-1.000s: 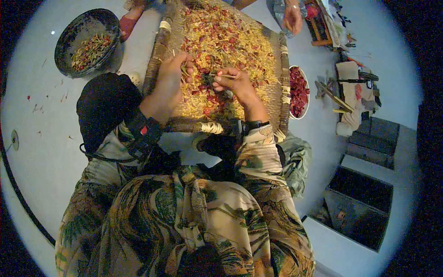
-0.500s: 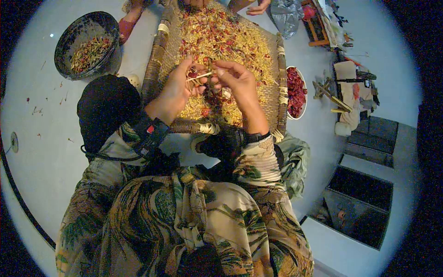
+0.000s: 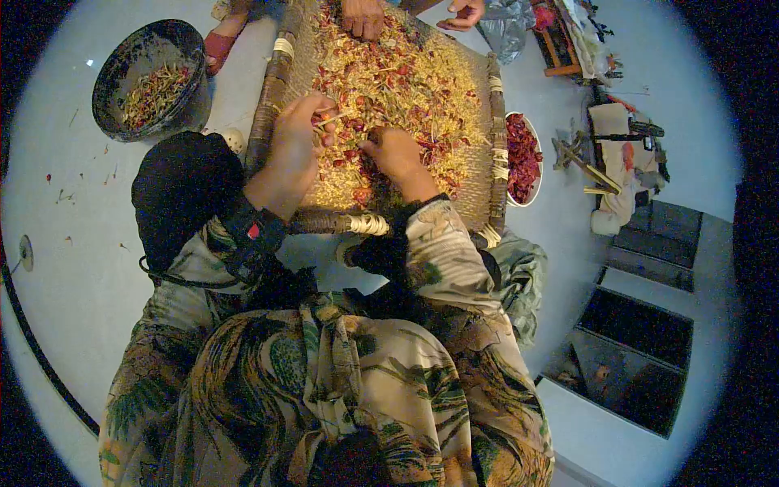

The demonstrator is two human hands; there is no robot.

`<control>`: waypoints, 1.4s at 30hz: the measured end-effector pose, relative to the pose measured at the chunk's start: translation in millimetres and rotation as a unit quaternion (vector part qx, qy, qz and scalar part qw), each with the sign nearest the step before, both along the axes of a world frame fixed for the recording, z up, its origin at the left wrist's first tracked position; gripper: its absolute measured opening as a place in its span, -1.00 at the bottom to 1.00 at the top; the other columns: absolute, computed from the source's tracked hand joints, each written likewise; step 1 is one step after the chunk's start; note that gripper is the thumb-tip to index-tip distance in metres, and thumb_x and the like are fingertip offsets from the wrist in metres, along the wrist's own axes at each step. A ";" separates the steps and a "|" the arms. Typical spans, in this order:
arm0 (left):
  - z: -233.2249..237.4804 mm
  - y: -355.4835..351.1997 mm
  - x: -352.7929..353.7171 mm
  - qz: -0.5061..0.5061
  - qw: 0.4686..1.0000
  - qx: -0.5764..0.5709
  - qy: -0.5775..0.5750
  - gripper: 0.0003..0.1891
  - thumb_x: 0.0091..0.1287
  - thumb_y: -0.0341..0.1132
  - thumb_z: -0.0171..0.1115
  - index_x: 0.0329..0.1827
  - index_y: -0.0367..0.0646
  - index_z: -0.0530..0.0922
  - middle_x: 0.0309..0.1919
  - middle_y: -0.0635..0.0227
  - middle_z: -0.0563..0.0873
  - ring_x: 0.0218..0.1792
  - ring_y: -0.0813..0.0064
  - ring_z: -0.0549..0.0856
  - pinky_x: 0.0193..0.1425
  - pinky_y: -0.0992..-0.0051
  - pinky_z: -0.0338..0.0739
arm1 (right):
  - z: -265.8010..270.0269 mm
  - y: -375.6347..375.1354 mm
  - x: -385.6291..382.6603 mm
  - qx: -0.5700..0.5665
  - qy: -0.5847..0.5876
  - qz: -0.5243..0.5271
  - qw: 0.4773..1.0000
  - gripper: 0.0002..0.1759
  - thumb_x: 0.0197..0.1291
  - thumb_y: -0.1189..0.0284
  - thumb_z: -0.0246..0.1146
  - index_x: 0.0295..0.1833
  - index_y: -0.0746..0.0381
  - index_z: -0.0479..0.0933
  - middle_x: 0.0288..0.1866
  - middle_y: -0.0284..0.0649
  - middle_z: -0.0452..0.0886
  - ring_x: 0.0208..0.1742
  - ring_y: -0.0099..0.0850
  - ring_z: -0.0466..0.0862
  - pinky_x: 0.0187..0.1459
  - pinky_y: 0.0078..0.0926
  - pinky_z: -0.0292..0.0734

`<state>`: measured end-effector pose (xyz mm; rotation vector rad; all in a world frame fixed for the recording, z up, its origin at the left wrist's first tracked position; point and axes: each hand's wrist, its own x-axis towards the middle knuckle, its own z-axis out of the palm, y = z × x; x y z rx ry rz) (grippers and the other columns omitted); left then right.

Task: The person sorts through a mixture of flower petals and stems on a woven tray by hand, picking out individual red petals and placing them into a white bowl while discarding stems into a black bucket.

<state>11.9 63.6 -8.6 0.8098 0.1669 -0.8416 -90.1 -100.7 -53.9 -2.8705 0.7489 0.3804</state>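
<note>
A long woven tray with a bound rim stretches away from me, spread with yellow seeds and red dried pieces. My left hand is over its left part, fingers curled round some pale stems and red bits. To its right, my right hand is down at the seeds, knuckles up, fingertips bent together. What it pinches, if anything, is hidden. Beyond them, another person's hand touches the far part of the tray, and that person's other hand is at the far right edge.
A black bucket holding stems stands on the left, near a person's foot. Right of the tray is a white bowl of red pieces. A plastic bag and a wooden frame lie at the back right.
My right hand has left my left hand and gone down to the seeds. My left hand has shifted slightly left. The other person's hand has come further into view over the tray.
</note>
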 end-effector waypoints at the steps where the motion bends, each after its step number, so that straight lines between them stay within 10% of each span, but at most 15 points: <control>1: -0.4 -0.2 0.5 -0.008 1.000 0.002 -0.003 -0.84 0.21 -0.26 0.07 -0.36 -0.17 0.45 -0.49 0.41 0.48 -0.54 0.63 0.44 -0.54 0.62 0.29 | -5.2 -2.8 1.7 0.001 0.003 0.003 1.000 -0.67 0.03 0.18 0.21 -0.28 0.23 0.57 -0.36 0.02 0.59 -0.28 -0.01 0.58 -0.23 -0.17 0.47; 9: 2.5 -1.0 0.3 -0.003 0.999 0.027 0.028 -0.84 0.21 -0.26 0.07 -0.34 -0.17 0.46 -0.54 0.42 0.48 -0.57 0.63 0.45 -0.59 0.63 0.30 | 6.0 -12.1 -12.6 0.116 -0.079 -0.006 0.990 -0.70 0.00 0.24 0.24 -0.33 0.29 0.52 -0.40 0.02 0.58 -0.33 0.00 0.56 -0.31 -0.13 0.44; 26: -25.7 -4.8 2.6 -0.059 0.998 0.022 -0.025 -0.77 0.24 -0.12 0.11 -0.38 -0.10 0.45 -0.56 0.50 0.44 -0.59 0.67 0.41 -0.61 0.57 0.33 | -67.5 -38.9 7.2 -0.097 -0.191 0.000 0.977 -0.74 -0.05 0.28 0.19 -0.51 0.29 0.53 -0.53 0.11 0.52 -0.47 0.04 0.55 -0.42 -0.07 0.41; 42: -14.4 -16.4 -27.1 -0.158 0.985 -0.015 0.071 -0.66 0.36 0.01 -0.13 -0.22 -0.05 0.45 -0.40 0.40 0.59 -0.48 0.47 0.59 -0.53 0.47 0.48 | 109.1 59.2 -12.6 0.189 -0.266 -0.098 0.940 -0.69 0.10 0.15 0.17 -0.33 0.18 0.61 -0.54 -0.08 0.59 -0.53 -0.25 0.61 -0.47 -0.35 0.45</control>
